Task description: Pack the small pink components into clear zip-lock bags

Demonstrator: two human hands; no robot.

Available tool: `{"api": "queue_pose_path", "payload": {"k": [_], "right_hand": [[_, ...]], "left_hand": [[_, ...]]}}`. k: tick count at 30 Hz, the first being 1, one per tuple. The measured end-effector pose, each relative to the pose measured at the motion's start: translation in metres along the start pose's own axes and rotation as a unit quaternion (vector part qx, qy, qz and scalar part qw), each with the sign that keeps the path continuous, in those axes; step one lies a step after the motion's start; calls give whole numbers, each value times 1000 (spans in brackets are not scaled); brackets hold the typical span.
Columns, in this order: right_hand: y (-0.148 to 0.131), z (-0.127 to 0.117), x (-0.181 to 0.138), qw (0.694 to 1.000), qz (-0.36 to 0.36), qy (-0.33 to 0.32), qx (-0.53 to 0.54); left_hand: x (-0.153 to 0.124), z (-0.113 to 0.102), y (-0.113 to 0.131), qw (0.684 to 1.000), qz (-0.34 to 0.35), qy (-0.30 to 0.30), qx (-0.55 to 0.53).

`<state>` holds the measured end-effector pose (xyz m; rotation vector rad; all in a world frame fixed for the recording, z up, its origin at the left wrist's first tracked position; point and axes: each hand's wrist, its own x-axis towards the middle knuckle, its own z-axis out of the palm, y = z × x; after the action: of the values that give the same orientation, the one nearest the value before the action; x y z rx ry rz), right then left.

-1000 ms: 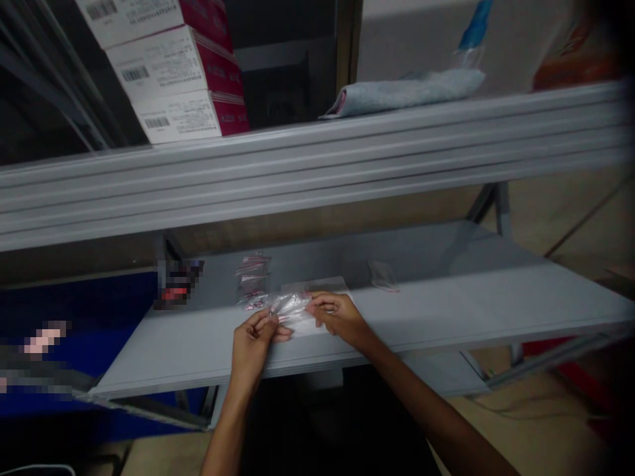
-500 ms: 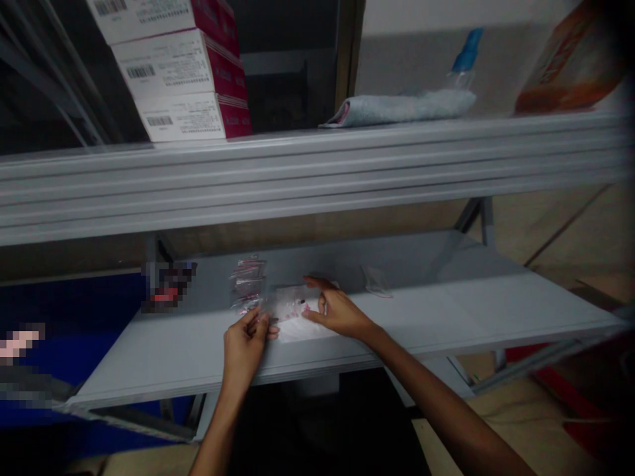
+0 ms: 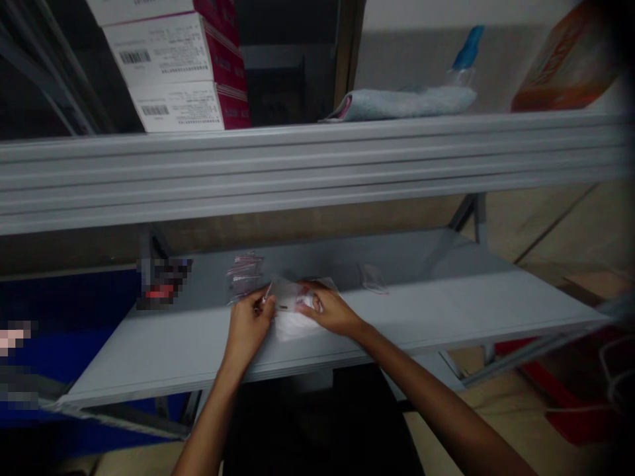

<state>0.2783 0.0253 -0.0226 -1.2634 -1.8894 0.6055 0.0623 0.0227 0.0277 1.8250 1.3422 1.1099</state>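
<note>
A small clear plastic bag (image 3: 284,295) is stretched between my two hands, tilted up over the shelf board. My left hand (image 3: 249,318) pinches its left edge, fingers closed. My right hand (image 3: 333,309) grips its right side between thumb and fingers. A small dark piece shows at the bag; I cannot tell whether it is inside. Under the hands lies a white sheet or stack of bags (image 3: 297,328), partly covered. Left of them, a row of filled small clear bags (image 3: 245,272) lies overlapped. Another small clear bag (image 3: 373,278) lies to the right.
Above the grey lower shelf (image 3: 446,291) runs an upper shelf edge (image 3: 297,165). On it stand white and magenta boxes (image 3: 171,106), a folded light cloth (image 3: 407,104), a blue-topped spray bottle (image 3: 466,56) and an orange pack (image 3: 560,63). A blurred-out item (image 3: 163,284) sits at the left.
My left hand has moved up and taken the bag's left edge. The bag has been lifted off the white sheet, and my right hand has closed on its other side.
</note>
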Motion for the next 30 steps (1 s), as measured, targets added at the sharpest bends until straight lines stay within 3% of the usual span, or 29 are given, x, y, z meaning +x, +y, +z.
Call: {"api": "queue_pose_path", "payload": {"k": [4, 10, 16, 19, 26, 30], "right_hand": [[3, 0, 2, 998, 10, 38, 50], [8, -1, 5, 998, 15, 52, 29], [9, -4, 6, 997, 3, 52, 54], [11, -3, 5, 996, 6, 56, 62], [16, -1, 4, 995, 3, 76, 61], [12, -4, 3, 995, 9, 85, 55]], "left_hand": [[10, 2, 0, 1000, 24, -1, 13], [16, 10, 4, 998, 26, 30, 56], [3, 16, -13, 998, -11, 60, -13], [-6, 20, -21, 998, -30, 47, -3], [-12, 31, -13, 998, 4, 36, 57], [-11, 35, -13, 999, -1, 39, 2]]}}
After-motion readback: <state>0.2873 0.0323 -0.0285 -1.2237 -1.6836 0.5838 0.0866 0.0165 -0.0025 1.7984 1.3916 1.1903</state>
